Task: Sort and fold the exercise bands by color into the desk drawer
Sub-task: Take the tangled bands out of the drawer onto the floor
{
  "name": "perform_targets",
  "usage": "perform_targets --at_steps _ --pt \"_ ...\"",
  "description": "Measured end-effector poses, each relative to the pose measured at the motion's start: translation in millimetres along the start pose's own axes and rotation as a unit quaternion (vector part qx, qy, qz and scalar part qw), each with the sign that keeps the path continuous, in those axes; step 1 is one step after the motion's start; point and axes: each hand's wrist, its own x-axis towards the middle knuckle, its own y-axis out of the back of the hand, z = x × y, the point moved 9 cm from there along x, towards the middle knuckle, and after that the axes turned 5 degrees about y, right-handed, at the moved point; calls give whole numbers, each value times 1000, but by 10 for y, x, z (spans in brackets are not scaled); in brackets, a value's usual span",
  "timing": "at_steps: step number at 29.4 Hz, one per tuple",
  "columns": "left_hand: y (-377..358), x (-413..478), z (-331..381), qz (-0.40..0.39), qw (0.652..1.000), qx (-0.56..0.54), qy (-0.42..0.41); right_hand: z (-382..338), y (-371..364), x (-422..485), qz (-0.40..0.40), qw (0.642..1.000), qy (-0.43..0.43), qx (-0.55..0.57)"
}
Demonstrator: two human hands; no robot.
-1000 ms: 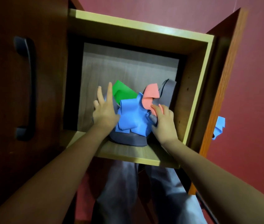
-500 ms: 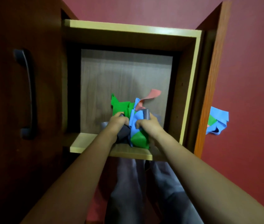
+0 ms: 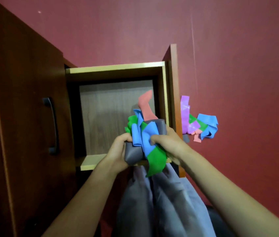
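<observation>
Both hands have lifted the bundle of bands (image 3: 144,134) above the drawer (image 3: 116,69). Left hand (image 3: 118,151) and right hand (image 3: 167,142) grip it between them.

The left hand (image 3: 118,149) and right hand (image 3: 167,142) now clutch the bundle of bands (image 3: 144,134), lifted off the drawer (image 3: 114,66) floor.
</observation>
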Motion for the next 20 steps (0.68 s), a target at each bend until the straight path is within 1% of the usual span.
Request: perform_targets --at_steps 2,5,7,11,14,16,20 --pt "-189 -87 58 3 999 38 -25 -110 167 -213 19 999 34 6" --pt "-518 -135 146 -6 988 108 -110 -210 414 -475 46 997 63 6" --pt "-826 -154 83 -24 983 130 -126 -276 682 -620 73 994 80 35" --pt "-1339 5 -206 -28 981 162 -99 -264 1348 -805 128 986 101 43" --pt "-1658 166 -395 -18 972 220 -81 -92 1865 -846 161 983 84 26" --pt "-1734 271 -463 -9 962 262 -70 -2 2062 -860 163 983 79 26" --pt "-2089 580 -722 1 959 279 -51 124 2538 -837 130 988 71 38"
